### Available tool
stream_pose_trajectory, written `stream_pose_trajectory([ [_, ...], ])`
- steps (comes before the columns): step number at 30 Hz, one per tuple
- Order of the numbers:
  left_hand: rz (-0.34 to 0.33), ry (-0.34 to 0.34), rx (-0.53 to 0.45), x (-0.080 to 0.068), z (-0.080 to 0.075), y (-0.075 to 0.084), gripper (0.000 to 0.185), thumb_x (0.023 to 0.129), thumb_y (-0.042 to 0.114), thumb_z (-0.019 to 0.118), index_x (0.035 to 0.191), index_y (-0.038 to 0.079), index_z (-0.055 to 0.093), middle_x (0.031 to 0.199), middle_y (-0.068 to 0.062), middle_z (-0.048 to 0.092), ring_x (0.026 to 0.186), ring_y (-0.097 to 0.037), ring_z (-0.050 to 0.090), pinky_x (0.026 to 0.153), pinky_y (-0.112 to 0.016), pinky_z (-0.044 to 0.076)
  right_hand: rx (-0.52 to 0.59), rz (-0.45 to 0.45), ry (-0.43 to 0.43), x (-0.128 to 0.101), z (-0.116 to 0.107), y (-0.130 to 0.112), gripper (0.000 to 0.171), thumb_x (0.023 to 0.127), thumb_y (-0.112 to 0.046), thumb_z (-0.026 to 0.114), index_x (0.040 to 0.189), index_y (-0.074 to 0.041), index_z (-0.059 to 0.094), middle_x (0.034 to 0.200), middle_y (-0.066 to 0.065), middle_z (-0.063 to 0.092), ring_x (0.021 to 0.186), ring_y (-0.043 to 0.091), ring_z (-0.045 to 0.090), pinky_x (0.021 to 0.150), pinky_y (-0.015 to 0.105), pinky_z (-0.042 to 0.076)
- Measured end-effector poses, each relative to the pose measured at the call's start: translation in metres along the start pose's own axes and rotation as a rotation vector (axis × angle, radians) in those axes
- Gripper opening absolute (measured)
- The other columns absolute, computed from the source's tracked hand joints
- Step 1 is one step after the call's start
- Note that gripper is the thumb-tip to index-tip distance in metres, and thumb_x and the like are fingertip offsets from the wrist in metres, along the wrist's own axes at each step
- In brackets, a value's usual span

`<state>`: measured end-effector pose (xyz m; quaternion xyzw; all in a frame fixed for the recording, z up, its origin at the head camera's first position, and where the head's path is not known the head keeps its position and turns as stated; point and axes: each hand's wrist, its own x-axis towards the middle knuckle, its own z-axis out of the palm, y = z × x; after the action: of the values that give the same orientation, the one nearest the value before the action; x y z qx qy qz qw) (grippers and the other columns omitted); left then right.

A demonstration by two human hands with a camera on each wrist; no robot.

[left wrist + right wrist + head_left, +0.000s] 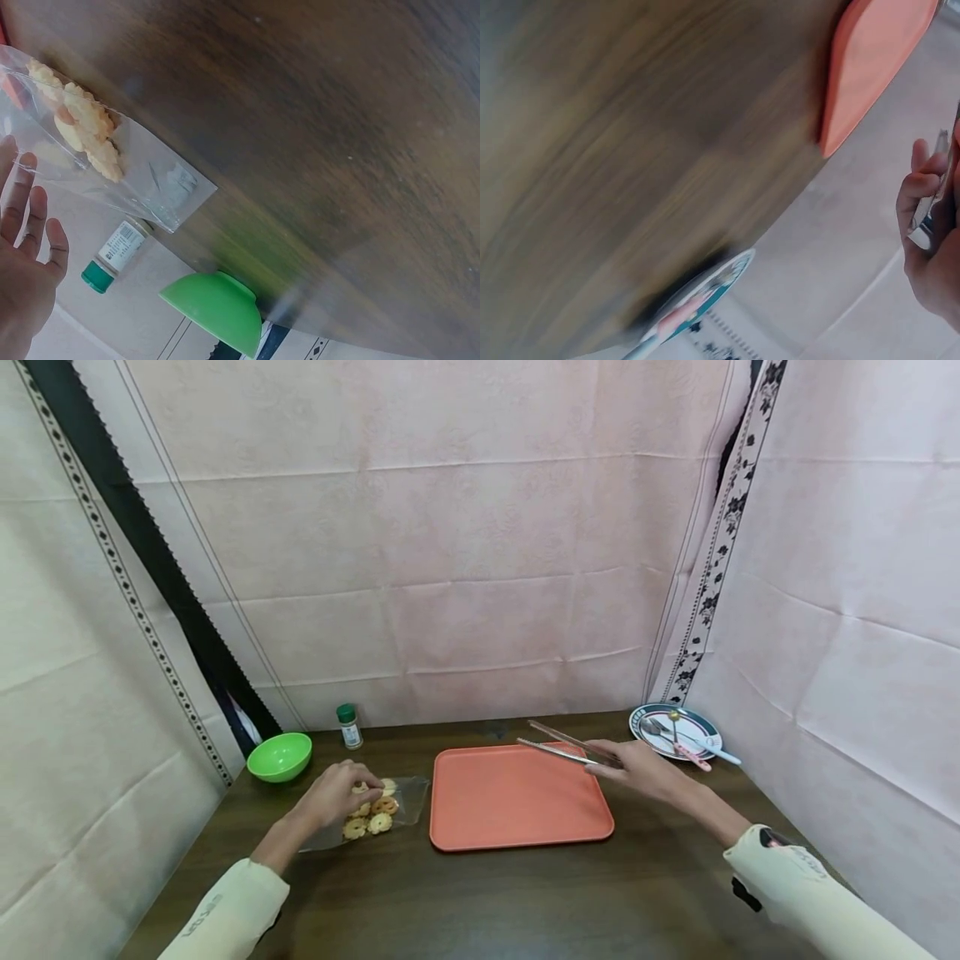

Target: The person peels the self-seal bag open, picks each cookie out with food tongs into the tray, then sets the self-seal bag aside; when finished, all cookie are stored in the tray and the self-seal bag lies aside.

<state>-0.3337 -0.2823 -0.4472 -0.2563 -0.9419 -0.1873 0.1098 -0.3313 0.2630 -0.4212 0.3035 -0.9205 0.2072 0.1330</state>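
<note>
In the head view, my left hand is over a clear plastic bag of cookies, its thumb and index fingertip together at the bag's upper side. The left wrist view has the bag close by the hand, whose other fingers extend loosely; the thumb is out of frame there. Several pale, scalloped cookies show through the film. My right hand grips metal tongs, tips apart and pointing left over the back of an orange tray. Fingers wrap the tongs' handle in the right wrist view.
A green bowl and a green-capped shaker bottle stand at the back left of the wooden table. At the back right, a plate holds cutlery, its handles jutting over the rim. Cloth walls surround the table.
</note>
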Motion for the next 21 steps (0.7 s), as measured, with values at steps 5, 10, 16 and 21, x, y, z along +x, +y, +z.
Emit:
stream_pose_trajectory([
  [5, 0.009, 0.0, -0.003, 0.003, 0.0, -0.002, 0.008, 0.094, 0.019, 0.079, 0.1, 0.015, 0.083, 0.096, 0.006, 0.075, 0.093, -0.022, 0.066, 0.078, -0.041, 0.055, 0.028, -0.028, -0.093, 0.013, 0.009, -0.02, 0.049, 0.102, -0.047, 0.065, 0.14, -0.016, 0.066, 0.101, -0.007, 0.074, 0.078, 0.003, 0.061, 0.073, 0.03, 0.052],
  [10, 0.016, -0.001, -0.004, 0.004, -0.002, 0.001, 0.009, 0.094, 0.018, 0.079, 0.101, 0.013, 0.083, 0.095, 0.005, 0.075, 0.094, -0.026, 0.067, 0.078, -0.042, 0.054, 0.058, -0.061, -0.159, 0.024, 0.02, -0.039, 0.049, 0.103, -0.046, 0.063, 0.146, -0.02, 0.062, 0.078, -0.01, 0.065, 0.065, 0.003, 0.053, 0.064, 0.026, 0.046],
  [16, 0.026, 0.007, 0.003, 0.002, -0.003, 0.003, 0.009, 0.094, 0.017, 0.079, 0.1, 0.011, 0.083, 0.095, 0.004, 0.075, 0.094, -0.025, 0.068, 0.079, -0.043, 0.055, 0.053, -0.127, -0.192, 0.037, 0.037, -0.055, 0.047, 0.103, -0.045, 0.065, 0.143, -0.022, 0.064, 0.067, -0.012, 0.049, 0.056, 0.0, 0.039, 0.056, 0.023, 0.035],
  [21, 0.016, 0.002, 0.007, 0.0, -0.003, 0.002, 0.009, 0.094, 0.017, 0.079, 0.101, 0.012, 0.083, 0.095, 0.005, 0.075, 0.093, -0.023, 0.067, 0.078, -0.042, 0.055, 0.04, -0.208, -0.175, 0.046, 0.053, -0.068, 0.045, 0.101, -0.042, 0.067, 0.141, -0.021, 0.066, 0.065, -0.011, 0.047, 0.054, -0.001, 0.034, 0.054, 0.021, 0.031],
])
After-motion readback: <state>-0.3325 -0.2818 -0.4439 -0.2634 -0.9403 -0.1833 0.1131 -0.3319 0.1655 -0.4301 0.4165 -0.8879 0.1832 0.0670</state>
